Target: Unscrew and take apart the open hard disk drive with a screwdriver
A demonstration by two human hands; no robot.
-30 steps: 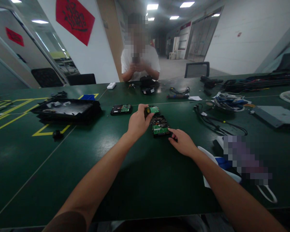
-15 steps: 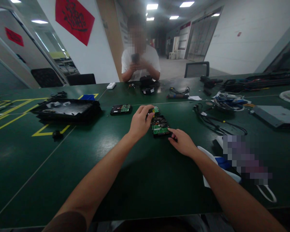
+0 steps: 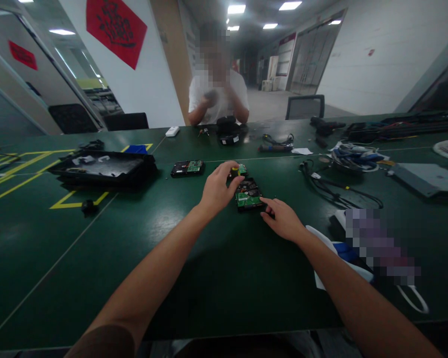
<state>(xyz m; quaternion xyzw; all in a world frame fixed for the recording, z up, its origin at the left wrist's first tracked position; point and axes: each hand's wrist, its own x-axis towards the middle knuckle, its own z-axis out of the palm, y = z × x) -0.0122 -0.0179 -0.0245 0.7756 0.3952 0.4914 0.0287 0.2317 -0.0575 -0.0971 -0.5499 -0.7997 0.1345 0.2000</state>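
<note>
A hard drive with its green circuit board facing up lies on the dark green table in front of me. My left hand is over its far left side, fingers curved and thumb bent in, around a small yellow-and-black tool whose lower end is hidden. Just beyond the drive, partly behind these fingers, shows another small green board. My right hand holds the drive at its near right edge, index fingertip on the board's side and the other fingers curled.
Another hard drive and a black tray are to the left. Toward the right lie black cables, a bundle of wires and a grey metal box. A person sits across the table.
The yellow-and-black tool has shifted slightly at my left fingertips, and my thumb has moved a little to the right. My right hand stays at the drive's edge.
</note>
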